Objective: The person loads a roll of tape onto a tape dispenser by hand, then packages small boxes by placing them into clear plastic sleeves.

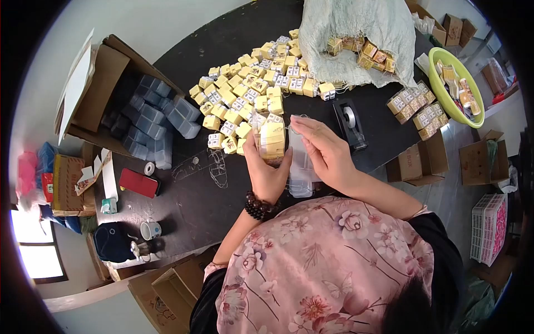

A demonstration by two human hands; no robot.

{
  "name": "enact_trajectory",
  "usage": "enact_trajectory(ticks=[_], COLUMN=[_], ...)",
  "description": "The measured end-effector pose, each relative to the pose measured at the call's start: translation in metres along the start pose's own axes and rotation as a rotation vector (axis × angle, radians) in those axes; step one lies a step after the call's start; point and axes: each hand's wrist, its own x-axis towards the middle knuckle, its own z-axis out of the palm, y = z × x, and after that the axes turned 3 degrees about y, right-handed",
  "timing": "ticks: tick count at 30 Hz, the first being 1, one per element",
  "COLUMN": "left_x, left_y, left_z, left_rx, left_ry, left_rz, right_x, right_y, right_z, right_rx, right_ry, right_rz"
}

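Observation:
My left hand (pixel 268 177) is wrapped round a clear plastic box (pixel 272 139) with small yellow blocks inside, above the black table. My right hand (pixel 322 147) is beside it, fingers pressed together and stretched forward, against the open clear lid (pixel 300 156) of the box. Below the lid, another clear plastic piece (pixel 301 188) lies near the table's front edge. Just beyond my hands spreads a large pile of small yellow and white blocks (pixel 239 92), some with printed marks.
Left, a cardboard box (pixel 103 86) holds clear plastic boxes (pixel 150 119). A red phone (pixel 139 183) and a mug (pixel 150 230) lie nearer. A white sack (pixel 359 19), tape dispenser (pixel 350 125), packed blocks (pixel 411 101) and a green basket (pixel 433 83) are at right.

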Motion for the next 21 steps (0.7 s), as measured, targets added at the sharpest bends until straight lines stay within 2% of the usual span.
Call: enact_trajectory(ticks=[1,2,4,8,10,11,13,14,16,17,19,21], left_x=[-0.001,0.0,0.002,0.002,-0.003,-0.003,-0.001,-0.001,0.001,0.0,-0.001,-0.001], left_y=[0.001,0.004,0.016,0.022,0.016,0.014,0.011,0.012,0.015,0.015,0.014,0.013], left_z=[-0.001,-0.002,-0.006,-0.009,-0.008,-0.01,-0.015,-0.017,-0.02,-0.019,-0.019,-0.019], left_rx=[-0.139,-0.139,-0.434,-0.502,-0.806,-0.805,-0.882,-0.882,-0.87,-0.869,-0.791,-0.755], left_ry=[-0.026,-0.026,-0.132,-0.221,-0.291,-0.293,-0.471,-0.471,-0.542,-0.541,-0.546,-0.548], left_rz=[-0.114,-0.114,-0.261,-0.332,-0.335,-0.337,-0.414,-0.416,-0.443,-0.447,-0.409,-0.403], right_x=[-0.001,-0.002,-0.004,0.006,0.016,0.019,0.022,0.023,0.023,0.023,0.025,0.025], right_y=[0.004,0.006,0.008,-0.001,0.004,0.007,0.011,0.009,0.004,0.003,0.002,-0.003], right_z=[-0.001,-0.002,-0.004,-0.013,-0.022,-0.026,-0.033,-0.033,-0.03,-0.031,-0.032,-0.034], right_rx=[-0.014,-0.014,0.03,0.116,0.028,0.028,-0.027,-0.026,0.297,0.299,0.35,0.258], right_ry=[0.048,0.048,-0.018,0.056,-0.069,-0.067,-0.148,-0.149,-0.15,-0.15,-0.134,-0.125], right_rz=[0.022,0.023,0.062,0.132,-0.079,-0.077,-0.198,-0.197,0.053,0.056,0.197,0.152])
